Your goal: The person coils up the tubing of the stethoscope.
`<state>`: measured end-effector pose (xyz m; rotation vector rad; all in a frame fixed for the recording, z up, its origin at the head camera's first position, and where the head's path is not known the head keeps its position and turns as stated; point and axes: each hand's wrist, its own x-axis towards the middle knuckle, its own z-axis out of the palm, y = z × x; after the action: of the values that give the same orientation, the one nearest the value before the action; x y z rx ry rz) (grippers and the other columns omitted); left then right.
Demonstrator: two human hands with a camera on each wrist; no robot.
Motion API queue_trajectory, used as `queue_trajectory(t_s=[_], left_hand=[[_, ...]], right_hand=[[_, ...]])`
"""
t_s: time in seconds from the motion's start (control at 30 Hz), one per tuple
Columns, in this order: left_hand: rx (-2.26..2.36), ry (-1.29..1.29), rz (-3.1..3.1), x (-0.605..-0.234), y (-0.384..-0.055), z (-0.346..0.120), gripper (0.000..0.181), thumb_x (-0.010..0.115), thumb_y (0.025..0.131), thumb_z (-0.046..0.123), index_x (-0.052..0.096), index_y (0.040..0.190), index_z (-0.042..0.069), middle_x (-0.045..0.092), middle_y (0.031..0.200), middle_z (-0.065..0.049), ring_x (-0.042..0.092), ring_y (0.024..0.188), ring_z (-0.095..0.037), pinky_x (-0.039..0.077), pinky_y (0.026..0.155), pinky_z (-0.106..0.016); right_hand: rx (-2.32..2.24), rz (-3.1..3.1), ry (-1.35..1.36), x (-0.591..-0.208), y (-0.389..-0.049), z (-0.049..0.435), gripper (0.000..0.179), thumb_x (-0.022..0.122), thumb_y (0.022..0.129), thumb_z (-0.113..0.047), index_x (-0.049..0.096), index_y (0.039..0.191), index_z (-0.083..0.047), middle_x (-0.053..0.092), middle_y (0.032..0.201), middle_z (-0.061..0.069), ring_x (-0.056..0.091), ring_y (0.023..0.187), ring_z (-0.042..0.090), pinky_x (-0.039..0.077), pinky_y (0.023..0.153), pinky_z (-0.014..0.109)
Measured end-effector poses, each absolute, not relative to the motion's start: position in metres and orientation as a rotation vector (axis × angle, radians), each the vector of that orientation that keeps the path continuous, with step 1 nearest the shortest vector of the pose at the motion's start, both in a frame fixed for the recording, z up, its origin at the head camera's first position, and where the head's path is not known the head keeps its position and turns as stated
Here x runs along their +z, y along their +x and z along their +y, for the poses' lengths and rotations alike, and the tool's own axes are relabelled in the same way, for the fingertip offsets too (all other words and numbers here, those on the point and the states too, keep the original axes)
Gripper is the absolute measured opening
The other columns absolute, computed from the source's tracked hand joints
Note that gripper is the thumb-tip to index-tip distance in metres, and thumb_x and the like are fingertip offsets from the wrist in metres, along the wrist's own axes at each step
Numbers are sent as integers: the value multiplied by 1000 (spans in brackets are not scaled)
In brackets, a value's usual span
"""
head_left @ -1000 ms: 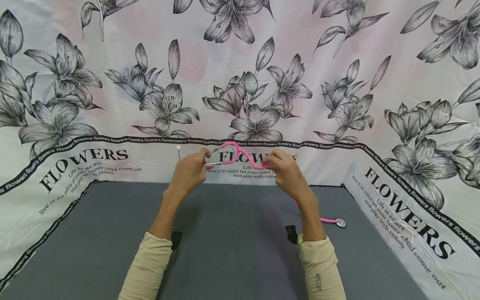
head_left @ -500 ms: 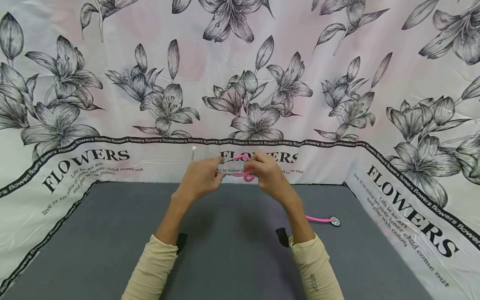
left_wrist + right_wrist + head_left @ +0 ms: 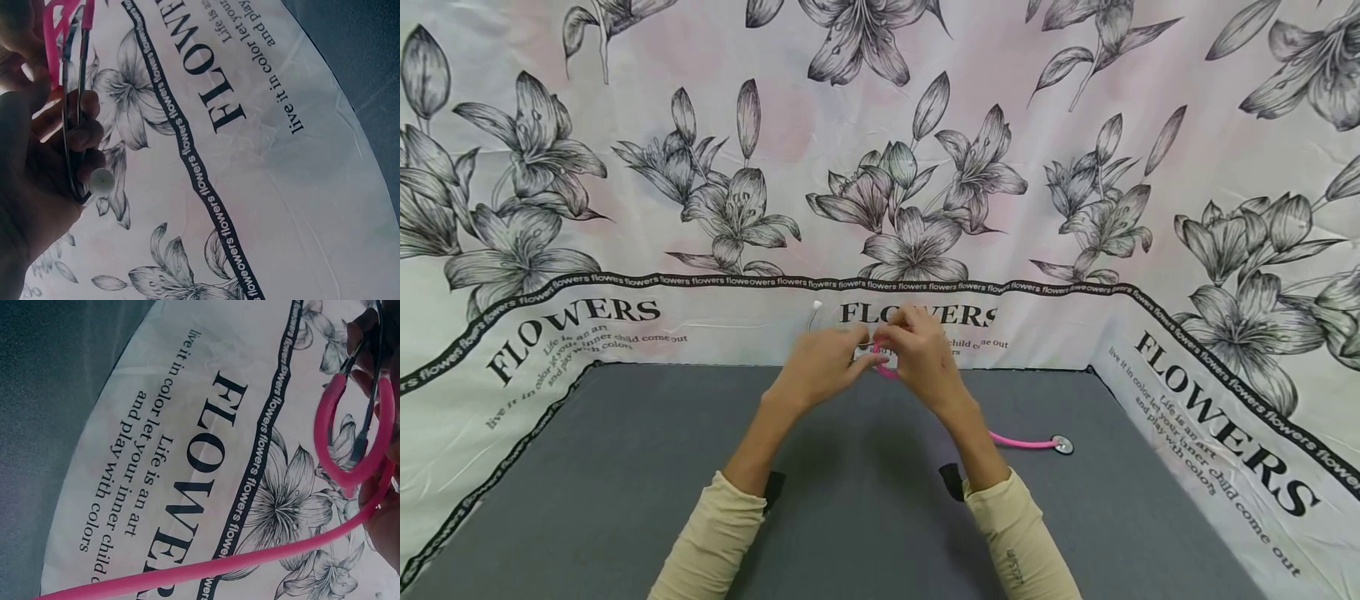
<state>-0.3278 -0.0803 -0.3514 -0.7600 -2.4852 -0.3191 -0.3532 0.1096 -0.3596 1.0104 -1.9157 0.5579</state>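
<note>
A stethoscope with pink tubing [image 3: 187, 571] is held up between both hands over the grey table. My left hand [image 3: 816, 367] grips its metal ear tubes [image 3: 65, 128], and a white eartip [image 3: 102, 182] sticks out past that hand. Close beside it, my right hand [image 3: 928, 360] holds the pink tubing near the fork [image 3: 349, 478], where it splits toward the metal tubes. The fingertips of the two hands nearly meet in the head view. From behind the right forearm the tubing runs to the round metal chestpiece [image 3: 1062, 444], low on the right. Parts of the stethoscope are hidden behind the hands.
The grey tabletop [image 3: 647, 467] spreads under the forearms. Behind and at both sides hangs a white cloth [image 3: 1075, 333] printed with lilies and the word FLOWERS. Dark pieces of the wrist gear [image 3: 952, 482] show beside the sleeves.
Both hands have come together, the right moving left along the stethoscope and the left moving right. The pink tubing is bent back toward the metal tubes. The chestpiece has slid slightly left.
</note>
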Motion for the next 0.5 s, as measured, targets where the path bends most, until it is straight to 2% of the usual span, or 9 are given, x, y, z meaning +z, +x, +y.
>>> queue_trajectory(t_s=[0.17,0.33,0.5], left_hand=[[-320,-731,-2463,-352,-327,-77,30,66,102,41,69,108,13,61,64,0,49,53,-11,36,49,-25],[-318,-710,-2479,-351,-326,-76,31,66,102,41,70,114,13,68,68,-1,57,55,-13,43,50,-27],[-336,-710,-2489,-352,-327,-78,29,67,101,41,69,101,12,70,72,-2,59,57,-12,42,51,-25]], right_hand=[[590,-1906,1040,-360,-355,109,4,78,88,-4,78,85,-7,57,87,9,61,85,25,53,77,35],[646,-1951,1068,-360,-355,112,9,75,90,3,80,93,-3,58,91,10,62,89,26,54,79,35],[714,-2011,1075,-359,-355,119,26,68,90,16,79,107,0,62,95,12,62,89,25,55,75,33]])
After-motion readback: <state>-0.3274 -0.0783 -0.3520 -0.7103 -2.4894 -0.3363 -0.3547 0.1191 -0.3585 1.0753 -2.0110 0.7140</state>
